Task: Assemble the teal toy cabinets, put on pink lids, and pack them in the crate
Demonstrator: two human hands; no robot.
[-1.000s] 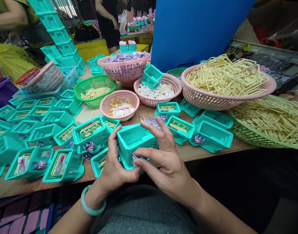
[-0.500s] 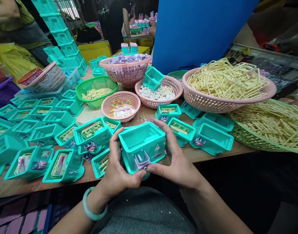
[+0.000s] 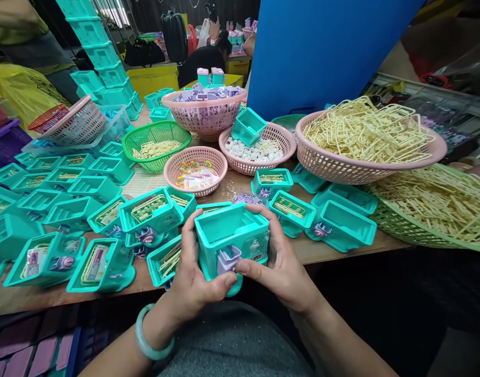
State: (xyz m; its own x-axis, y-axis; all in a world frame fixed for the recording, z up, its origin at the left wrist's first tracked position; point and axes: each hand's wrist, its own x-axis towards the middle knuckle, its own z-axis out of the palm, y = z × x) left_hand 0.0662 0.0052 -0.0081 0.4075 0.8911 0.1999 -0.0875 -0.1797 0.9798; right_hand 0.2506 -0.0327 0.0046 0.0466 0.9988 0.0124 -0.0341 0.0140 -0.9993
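Between my two hands is a teal plastic box (image 3: 248,235), its open top facing me and a small purple part (image 3: 228,258) on its front wall. My left hand (image 3: 195,275) wraps the box's left side, thumb near its lower front. Around the right side curls my right hand (image 3: 281,267), its thumb tip touching the purple part. The inside of the box looks bare from here. Just left of my left hand lies a teal box with cream sticks (image 3: 170,262). Another teal box (image 3: 344,225) with a purple front piece sits to the right.
Rows of teal boxes (image 3: 73,213) cover the left of the table. Behind stand a basket of purple parts (image 3: 204,112), a basket of white pieces (image 3: 277,162), and a large basket of cream frames (image 3: 342,170). A blue panel (image 3: 322,57) rises at the back.
The held box has shifted slightly down and right with both hands still around it. In the background, a person in dark clothing has bent low.
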